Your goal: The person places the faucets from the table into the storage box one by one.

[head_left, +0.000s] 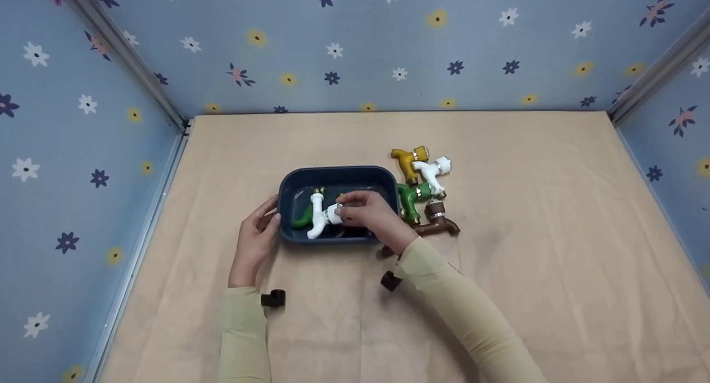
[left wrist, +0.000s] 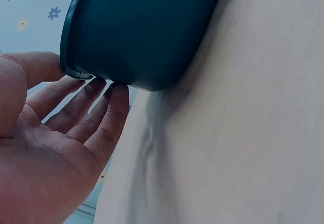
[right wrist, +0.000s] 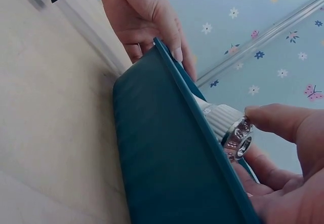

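A dark blue tub (head_left: 338, 241) stands mid-table. My left hand (head_left: 257, 238) grips its left end, thumb at the rim and fingers against the outer wall, as the left wrist view shows. Over the tub, my right hand (head_left: 369, 213) pinches a white tap (head_left: 317, 216) by its ribbed knob end; the chrome-collared knob (right wrist: 230, 127) shows between thumb and fingers in the right wrist view. A green tap (head_left: 302, 218) lies inside the tub beneath the white one. Other contents are partly hidden behind the right hand.
Right of the tub lie a yellow tap (head_left: 407, 164), another white tap (head_left: 432, 175), another green tap (head_left: 410, 202) and a brown tap (head_left: 438, 223). Dark objects on the wrists (head_left: 273, 298) are worn cameras. Flower-patterned walls (head_left: 360, 50) enclose the table.
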The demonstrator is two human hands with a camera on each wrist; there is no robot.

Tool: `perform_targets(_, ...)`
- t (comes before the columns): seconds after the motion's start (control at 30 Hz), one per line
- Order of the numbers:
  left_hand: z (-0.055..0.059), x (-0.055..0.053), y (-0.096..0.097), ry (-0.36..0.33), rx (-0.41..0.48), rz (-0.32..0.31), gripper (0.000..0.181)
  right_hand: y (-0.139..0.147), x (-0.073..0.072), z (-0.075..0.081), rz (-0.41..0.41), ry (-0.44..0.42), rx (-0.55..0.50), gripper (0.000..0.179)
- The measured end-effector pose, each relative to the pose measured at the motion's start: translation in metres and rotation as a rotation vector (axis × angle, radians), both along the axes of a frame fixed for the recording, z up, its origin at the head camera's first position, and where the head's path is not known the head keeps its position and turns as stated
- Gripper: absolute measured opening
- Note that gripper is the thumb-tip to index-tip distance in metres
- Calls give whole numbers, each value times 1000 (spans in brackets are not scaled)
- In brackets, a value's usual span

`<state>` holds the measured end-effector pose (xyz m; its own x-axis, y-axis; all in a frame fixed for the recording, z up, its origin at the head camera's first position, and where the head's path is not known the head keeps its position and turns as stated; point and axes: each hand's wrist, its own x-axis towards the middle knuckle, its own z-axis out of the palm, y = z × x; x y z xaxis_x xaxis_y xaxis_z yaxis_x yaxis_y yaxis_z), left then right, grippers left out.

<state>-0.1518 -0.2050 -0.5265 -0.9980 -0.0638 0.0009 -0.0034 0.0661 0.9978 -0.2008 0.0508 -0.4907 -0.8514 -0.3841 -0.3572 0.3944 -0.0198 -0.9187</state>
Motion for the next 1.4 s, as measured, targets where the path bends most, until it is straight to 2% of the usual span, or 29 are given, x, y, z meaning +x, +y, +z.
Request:
perform_targets(0.23,22,8,5,-23,-7,-17,44,-5,-3,-1,29,-24,-10,27)
perform_targets(0.53,22,7,6,-44,-11,-19,44,-10,-3,1,57,-7,-4,23)
perform_targets(0.83,24,7,6,-33,-28,-29,44,-13,-3,3,77,-6,5,23)
perform_targets(0.9,21,5,5,-32,-22,-32,44,-14,-3,3,80,-5,5,23)
perform_targets(1.1,-2,-1,0,-22,-17,-9,44,-18,-1,4,93,1,-25,28)
perform_targets(1.3,-7,-1,0,42,-18,0,43,-18,0,4,96,-14,-54,29)
perform_targets(1.4,-7,0,0,47,-23,-4,43,-18,0,4,96,-31,-66,32)
